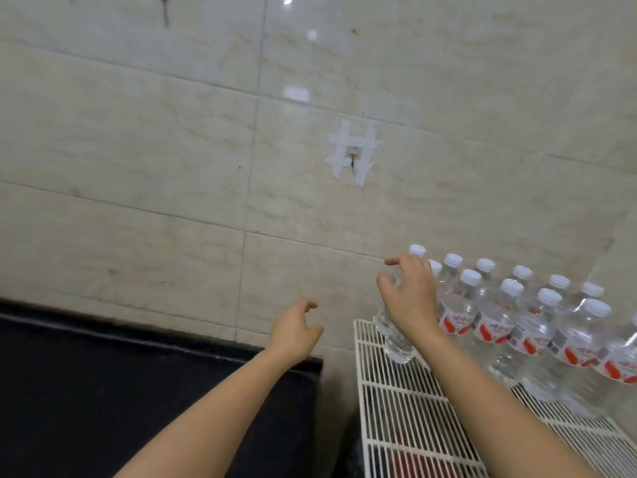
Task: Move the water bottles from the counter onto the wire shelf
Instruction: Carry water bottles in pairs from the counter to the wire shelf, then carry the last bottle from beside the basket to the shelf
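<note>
Right now the right hand (408,298) is over the upper part of a clear water bottle (393,334) standing at the left end of the wire shelf (406,422), thumb and fingers spread around its shoulder; whether it grips the bottle or is just letting go I cannot tell. The left hand (296,331) hangs empty between the dark counter (103,384) and the shelf, fingers loosely curled and apart. To the right of the held bottle, two rows of capped bottles (510,315) with red labels stand close together on the white wires, against the tiled wall (172,150). No bottle shows on the visible part of the counter.

These bottles look full, so each should feel moderately heavy for its size, with thin plastic sides that give a little under a squeeze and may be slick. The ribbed waist or the shoulder just under the cap offers the surest hold. On the wire bars a narrow base could rock, so each bottle probably needs setting down squarely, touching its neighbour.
</note>
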A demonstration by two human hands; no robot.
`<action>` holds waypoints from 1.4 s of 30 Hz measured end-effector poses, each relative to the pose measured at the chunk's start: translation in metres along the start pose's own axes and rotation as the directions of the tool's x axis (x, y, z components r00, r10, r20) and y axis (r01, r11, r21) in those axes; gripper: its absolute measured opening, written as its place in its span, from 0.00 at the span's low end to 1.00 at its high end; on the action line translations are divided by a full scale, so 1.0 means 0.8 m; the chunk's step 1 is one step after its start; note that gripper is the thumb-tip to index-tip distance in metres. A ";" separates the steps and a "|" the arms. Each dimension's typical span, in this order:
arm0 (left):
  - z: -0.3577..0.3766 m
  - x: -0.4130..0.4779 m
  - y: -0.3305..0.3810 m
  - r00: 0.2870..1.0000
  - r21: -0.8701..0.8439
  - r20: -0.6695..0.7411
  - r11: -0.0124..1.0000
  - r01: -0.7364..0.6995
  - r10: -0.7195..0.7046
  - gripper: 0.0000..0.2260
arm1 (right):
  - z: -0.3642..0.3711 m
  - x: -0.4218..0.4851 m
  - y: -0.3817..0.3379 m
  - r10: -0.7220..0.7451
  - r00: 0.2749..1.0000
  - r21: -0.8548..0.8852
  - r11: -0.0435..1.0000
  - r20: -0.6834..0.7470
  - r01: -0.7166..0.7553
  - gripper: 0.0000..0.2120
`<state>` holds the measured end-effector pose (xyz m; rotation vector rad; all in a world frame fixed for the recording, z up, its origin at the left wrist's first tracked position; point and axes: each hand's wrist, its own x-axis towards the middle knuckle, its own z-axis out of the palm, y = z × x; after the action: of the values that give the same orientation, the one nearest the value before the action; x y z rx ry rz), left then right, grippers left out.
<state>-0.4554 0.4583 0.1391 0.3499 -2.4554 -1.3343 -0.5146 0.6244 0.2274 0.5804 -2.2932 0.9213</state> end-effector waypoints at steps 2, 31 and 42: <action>-0.042 -0.021 -0.041 0.998 0.037 -0.039 0.998 0.057 -0.056 0.20 | 0.032 -0.029 -0.033 -0.003 0.997 0.056 0.998 0.071 -0.001 0.09; -0.805 -0.380 -0.556 0.659 0.135 -0.545 0.721 0.680 -0.519 0.16 | 0.577 -0.393 -0.791 -0.314 0.492 0.318 0.945 0.812 0.077 0.18; -1.016 -0.363 -0.723 0.590 0.170 -0.553 0.613 0.772 -0.589 0.16 | 0.766 -0.394 -0.982 -0.327 0.385 0.315 0.944 0.863 0.095 0.19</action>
<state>0.1655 -0.3660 0.0182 1.6927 -2.1988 -0.7821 -0.0482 -0.2897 0.0285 1.8420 -2.9181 0.8065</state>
